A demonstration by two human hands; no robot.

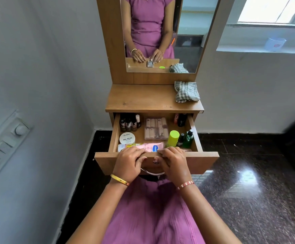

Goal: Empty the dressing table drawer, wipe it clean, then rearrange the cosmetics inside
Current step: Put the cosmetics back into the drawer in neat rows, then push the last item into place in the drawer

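Drawer [203, 160] pulled out below the tabletop [143, 99], still full: nail polish bottles [130, 123] rear left, white tub [127, 138], pink tube [150, 147] at the front, green-capped bottle [173, 139], clear case [156, 128]. Left hand [130, 163] and right hand [174, 163]: fingers curled over the front panel's top edge, both gripping it. Judgement: glass bottles are fragile and tippy, so lift by the body; tube soft and light. Folded cloth [186, 91] lies on the tabletop, rear right.

Wooden drawer [116, 134] pulled open, cosmetics [155, 129] arranged neatly inside
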